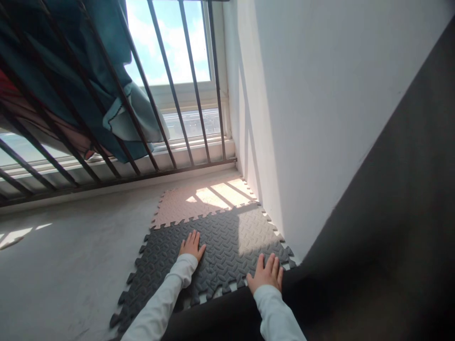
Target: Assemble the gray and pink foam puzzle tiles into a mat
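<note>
A black foam floor mat tile (220,241) with a raised tread pattern and jigsaw edges lies on the floor. Beyond it, a pink foam floor mat tile (199,201) meets its far edge. My left hand (192,246) rests palm down on the black tile, left of its middle, fingers spread. Near the tile's close right corner, my right hand (266,273) lies with its fingers stretched forward over the edge. Neither hand holds anything. A dark area hides part of the near side below the hands.
A white wall (302,118) rises along the right side of the tiles. Dark railing bars (170,85) cross in front of a window (177,42), with blue cloth (88,61) hanging behind them. Grey floor (71,265) stretches out on the left.
</note>
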The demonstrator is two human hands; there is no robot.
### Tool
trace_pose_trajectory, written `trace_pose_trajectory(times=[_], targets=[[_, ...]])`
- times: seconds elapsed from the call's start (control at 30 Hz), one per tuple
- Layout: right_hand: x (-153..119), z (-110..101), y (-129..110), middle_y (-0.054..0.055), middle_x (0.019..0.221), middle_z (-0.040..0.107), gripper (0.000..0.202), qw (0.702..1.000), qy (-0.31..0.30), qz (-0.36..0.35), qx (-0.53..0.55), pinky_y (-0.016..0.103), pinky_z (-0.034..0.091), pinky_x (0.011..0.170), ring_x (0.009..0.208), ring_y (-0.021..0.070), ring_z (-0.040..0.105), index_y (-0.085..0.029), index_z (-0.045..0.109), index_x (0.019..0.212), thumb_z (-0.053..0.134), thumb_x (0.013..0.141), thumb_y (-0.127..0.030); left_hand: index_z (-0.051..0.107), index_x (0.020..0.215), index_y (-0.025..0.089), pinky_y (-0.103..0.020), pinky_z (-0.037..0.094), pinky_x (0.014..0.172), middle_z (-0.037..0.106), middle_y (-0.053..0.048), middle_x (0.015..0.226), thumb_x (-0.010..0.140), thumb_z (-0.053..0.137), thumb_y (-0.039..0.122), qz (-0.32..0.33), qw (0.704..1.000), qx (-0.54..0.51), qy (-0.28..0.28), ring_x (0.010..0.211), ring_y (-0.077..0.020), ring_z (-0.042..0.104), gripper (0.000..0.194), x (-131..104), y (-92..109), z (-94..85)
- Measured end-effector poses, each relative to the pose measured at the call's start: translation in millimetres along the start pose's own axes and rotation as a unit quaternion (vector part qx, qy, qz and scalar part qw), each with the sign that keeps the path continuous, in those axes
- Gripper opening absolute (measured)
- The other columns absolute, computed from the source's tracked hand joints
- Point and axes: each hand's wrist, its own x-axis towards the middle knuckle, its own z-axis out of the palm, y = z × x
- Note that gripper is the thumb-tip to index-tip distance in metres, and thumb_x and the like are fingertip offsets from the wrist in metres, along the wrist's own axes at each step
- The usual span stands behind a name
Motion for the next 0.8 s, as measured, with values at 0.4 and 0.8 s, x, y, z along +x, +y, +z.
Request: trace_pose_trajectory(times=[0.4,0.8], targets=[[-0.2,-16.4,-11.7,0.011,0.138,0.023,0.053,0.994,-0.027,-0.102,-0.005,0.044,0.010,0.101,0.127,0.0239,0.016,-0.015,0.038,0.125,0.039,0.074,-0.029,0.023,0.133,0.022,-0.050,0.017,0.100,0.008,-0.011,0.142,0.064,0.046,0.054,0.142,0.986,-0.042,-0.080,0.128,-0.0317,0.007,0.080,-93.7,17.4,4.7],[-10.3,-9.1,-50.9,0.013,0.140,0.019,0.063,0.976,-0.096,-0.190,-0.039,0.041,0.012,0.100,0.127,0.0258,0.013,-0.017,0.028,0.130,0.043,0.075,-0.044,0.022,0.133,0.015,-0.047,0.018,0.101,0.012,-0.013,0.142,0.065,0.047,0.052,0.207,0.975,-0.044,-0.064,0.128,-0.0325,0.010,0.082,-103.1,-0.3,12.1]])
